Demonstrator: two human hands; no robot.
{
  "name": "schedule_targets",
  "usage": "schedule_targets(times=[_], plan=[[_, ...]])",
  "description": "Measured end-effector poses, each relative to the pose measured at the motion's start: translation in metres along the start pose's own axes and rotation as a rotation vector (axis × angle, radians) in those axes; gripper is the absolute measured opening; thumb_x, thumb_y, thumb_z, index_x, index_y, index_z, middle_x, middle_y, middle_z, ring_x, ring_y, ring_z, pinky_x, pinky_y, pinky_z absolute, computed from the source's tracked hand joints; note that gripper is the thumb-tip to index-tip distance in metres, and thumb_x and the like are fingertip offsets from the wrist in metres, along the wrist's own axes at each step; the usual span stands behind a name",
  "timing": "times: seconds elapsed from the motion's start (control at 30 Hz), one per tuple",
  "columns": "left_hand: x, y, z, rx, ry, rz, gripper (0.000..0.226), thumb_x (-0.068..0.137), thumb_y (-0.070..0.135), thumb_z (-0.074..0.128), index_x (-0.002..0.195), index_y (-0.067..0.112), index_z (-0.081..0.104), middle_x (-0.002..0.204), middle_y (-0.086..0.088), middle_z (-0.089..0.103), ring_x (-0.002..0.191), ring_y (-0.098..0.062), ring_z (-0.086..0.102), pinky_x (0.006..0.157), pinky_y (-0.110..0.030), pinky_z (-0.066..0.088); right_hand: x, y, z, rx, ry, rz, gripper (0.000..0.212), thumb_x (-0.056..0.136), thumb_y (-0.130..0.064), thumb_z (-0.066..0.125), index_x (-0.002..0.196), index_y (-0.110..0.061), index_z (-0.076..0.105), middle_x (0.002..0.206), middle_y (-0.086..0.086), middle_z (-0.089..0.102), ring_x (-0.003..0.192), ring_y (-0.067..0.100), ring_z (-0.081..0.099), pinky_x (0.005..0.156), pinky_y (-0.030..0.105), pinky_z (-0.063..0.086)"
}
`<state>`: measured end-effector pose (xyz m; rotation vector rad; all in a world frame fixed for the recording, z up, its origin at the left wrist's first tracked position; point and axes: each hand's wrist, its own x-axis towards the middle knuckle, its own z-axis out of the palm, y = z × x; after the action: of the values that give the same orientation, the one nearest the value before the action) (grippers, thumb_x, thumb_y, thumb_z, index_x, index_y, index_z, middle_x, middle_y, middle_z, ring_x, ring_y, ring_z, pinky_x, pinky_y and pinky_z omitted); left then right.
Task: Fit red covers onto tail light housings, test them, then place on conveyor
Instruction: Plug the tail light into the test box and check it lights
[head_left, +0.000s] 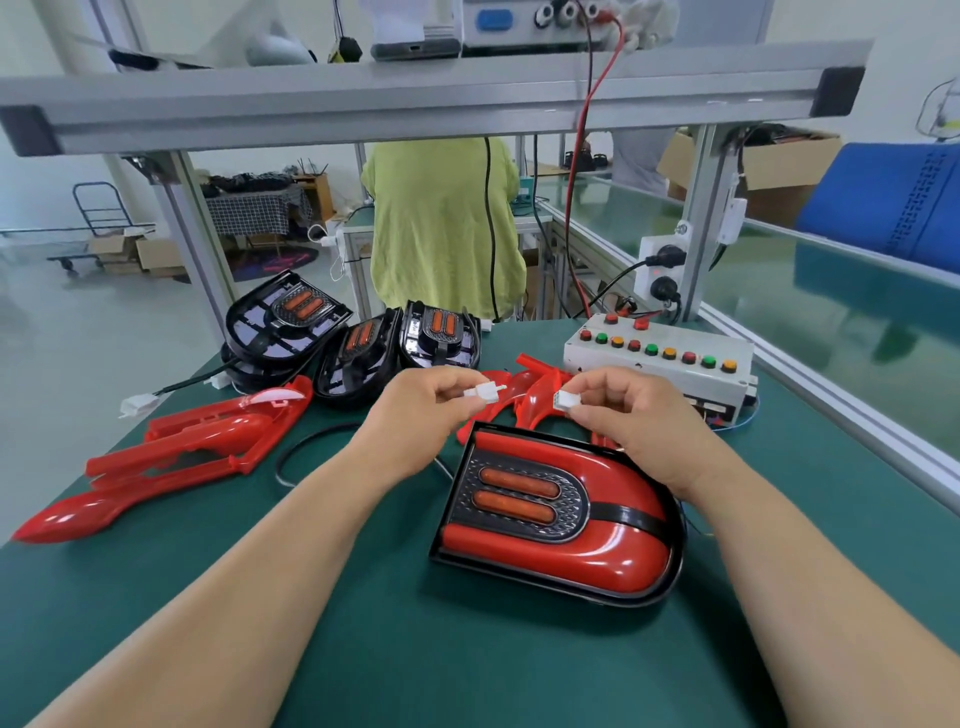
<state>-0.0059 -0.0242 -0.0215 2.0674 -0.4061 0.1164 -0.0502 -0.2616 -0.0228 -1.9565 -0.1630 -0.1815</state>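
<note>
A tail light (561, 514) with its red cover fitted lies on the green table mat (363, 623) in front of me. Above its far edge my left hand (415, 415) pinches a white plug connector (483, 392). My right hand (634, 415) pinches a white socket connector (563, 401). The two connectors face each other with a gap between them. Loose red covers (176, 447) lie at the left, and more red covers (524, 395) lie behind my hands. Several bare black housings (358, 338) are stacked at the back.
A white test box (660, 364) with red, green and yellow buttons stands at the back right. The green conveyor (831, 312) runs along the right behind an aluminium rail. A black cable (306, 447) loops on the mat. A person in a green shirt (441, 228) stands beyond.
</note>
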Motion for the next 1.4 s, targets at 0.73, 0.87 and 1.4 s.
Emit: schedule_targets(times=[0.73,0.87,1.4], plan=[[0.001,0.016,0.018,-0.052,-0.121,0.27,0.028,0.089,0.02,0.069,0.096,0.046,0.074,0.092,-0.001,0.067,0.086,-0.018,0.061,0.078,-0.027,0.047,-0.001,-0.005,0.003,-0.022,-0.014,-0.068,0.018,0.095,-0.022,0.065,0.097,-0.036,0.076,0.097,-0.002,0.075,0.095,0.017,0.066,0.091,0.028,0.049],[0.001,0.016,0.018,-0.036,-0.149,0.293,0.02,0.091,0.028,0.066,0.099,0.046,0.074,0.09,0.0,0.066,0.084,-0.016,0.06,0.079,-0.025,0.045,-0.001,-0.006,0.001,0.0,-0.034,-0.068,0.018,0.094,-0.021,0.066,0.096,-0.035,0.076,0.095,-0.004,0.075,0.089,0.012,0.067,0.085,0.022,0.05],[-0.005,0.018,0.028,-0.055,0.082,0.198,0.004,0.081,0.021,0.079,0.083,0.02,0.076,0.064,0.012,0.064,0.059,0.001,0.049,0.06,-0.011,0.039,0.003,0.0,0.003,0.029,0.025,-0.061,0.016,0.076,-0.02,0.085,0.081,-0.029,0.073,0.081,-0.01,0.075,0.074,0.0,0.067,0.071,0.013,0.052]])
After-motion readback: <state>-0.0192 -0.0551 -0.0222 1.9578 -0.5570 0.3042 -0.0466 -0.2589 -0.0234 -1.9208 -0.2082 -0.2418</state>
